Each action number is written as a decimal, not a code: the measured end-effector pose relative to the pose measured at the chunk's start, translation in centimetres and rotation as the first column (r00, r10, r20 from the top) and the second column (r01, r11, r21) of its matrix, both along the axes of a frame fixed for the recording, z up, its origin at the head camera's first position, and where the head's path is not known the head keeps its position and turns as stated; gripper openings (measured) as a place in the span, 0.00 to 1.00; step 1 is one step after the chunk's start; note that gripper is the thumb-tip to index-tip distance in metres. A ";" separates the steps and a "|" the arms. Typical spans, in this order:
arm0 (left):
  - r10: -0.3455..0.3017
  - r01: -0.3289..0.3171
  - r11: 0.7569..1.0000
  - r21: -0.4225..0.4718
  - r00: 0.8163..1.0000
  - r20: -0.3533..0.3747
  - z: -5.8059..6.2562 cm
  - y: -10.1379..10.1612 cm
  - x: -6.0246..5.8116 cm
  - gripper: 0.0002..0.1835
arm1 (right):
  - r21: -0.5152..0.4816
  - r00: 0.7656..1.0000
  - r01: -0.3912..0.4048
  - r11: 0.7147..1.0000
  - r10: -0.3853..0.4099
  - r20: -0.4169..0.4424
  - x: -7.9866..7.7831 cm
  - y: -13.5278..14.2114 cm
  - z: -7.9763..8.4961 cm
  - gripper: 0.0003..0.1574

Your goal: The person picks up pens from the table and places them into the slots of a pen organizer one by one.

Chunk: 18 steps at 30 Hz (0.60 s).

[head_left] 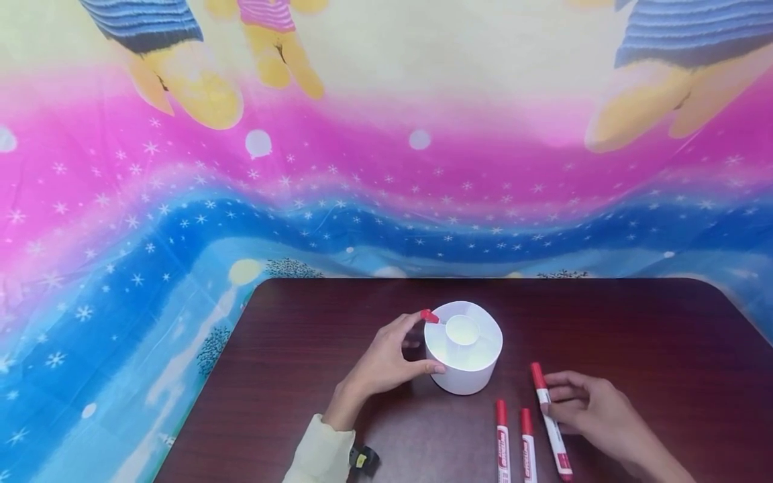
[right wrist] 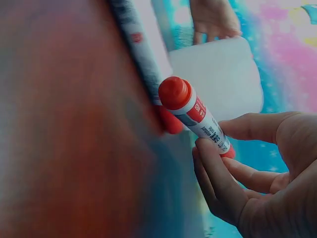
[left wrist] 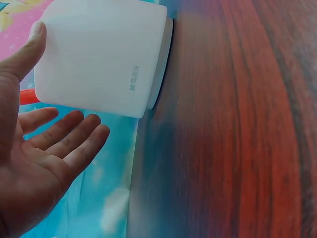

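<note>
A white round pen holder (head_left: pixel 465 379) with a smaller cup in its middle stands upright on the table. One marker's red end (head_left: pixel 429 315) shows at its left rim. Around the holder's left side, my left hand (head_left: pixel 386 362) has its thumb against the front wall and its index finger near that red end. In the left wrist view the other fingers (left wrist: pixel 74 144) are spread loosely, apart from the wall. To the right of the holder, my right hand (head_left: pixel 604 416) pinches a white marker (head_left: pixel 552 429) with red ends between thumb and fingers, tilted.
Two more red-capped markers, a left one (head_left: pixel 503 446) and a right one (head_left: pixel 528 449), lie side by side in front of the holder. The dark wooden table (head_left: pixel 290 322) ends at a printed curtain (head_left: pixel 362 168) behind. A black strap (head_left: pixel 365 461) shows at my left sleeve.
</note>
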<state>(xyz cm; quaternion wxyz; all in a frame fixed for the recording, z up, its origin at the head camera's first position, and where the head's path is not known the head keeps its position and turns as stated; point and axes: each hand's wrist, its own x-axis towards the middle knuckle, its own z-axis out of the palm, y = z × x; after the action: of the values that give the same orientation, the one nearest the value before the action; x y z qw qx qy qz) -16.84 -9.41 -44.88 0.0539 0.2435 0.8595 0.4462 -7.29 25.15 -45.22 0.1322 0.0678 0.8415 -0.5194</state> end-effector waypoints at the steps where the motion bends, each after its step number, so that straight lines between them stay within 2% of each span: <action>1: 0.000 0.000 1.000 -0.001 1.000 0.001 0.0 0.0 0.0 0.47 | -0.004 1.000 -0.001 1.000 0.001 -0.017 -0.2 0.0 0.4 0.37; 5: -0.009 0.009 1.000 0.004 1.000 0.007 0.0 0.1 0.0 0.44 | -0.039 0.996 -0.013 0.999 0.010 -0.090 -0.9 0.2 1.6 0.38; 10: -0.012 0.012 1.000 0.017 1.000 0.005 -0.2 0.2 0.0 0.47 | -0.045 0.981 -0.008 0.999 -0.001 -0.192 -1.7 0.1 3.0 0.37; 15: -0.017 0.018 1.000 0.021 1.000 -0.016 -0.2 0.2 -0.1 0.48 | -0.023 0.971 0.000 1.000 -0.005 -0.238 -2.4 -0.5 4.2 0.38; 18: -0.015 0.016 1.000 0.015 1.000 -0.020 -0.1 0.2 -0.1 0.48 | -0.057 0.967 0.002 0.998 -0.017 -0.254 -3.0 -0.7 4.7 0.39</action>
<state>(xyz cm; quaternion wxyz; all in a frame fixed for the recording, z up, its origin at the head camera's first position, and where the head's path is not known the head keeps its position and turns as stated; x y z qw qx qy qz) -16.89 -9.23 -44.99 0.0470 0.2550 0.8546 0.4499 -10.24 24.42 -40.52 0.0228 0.0010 0.8363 -0.5478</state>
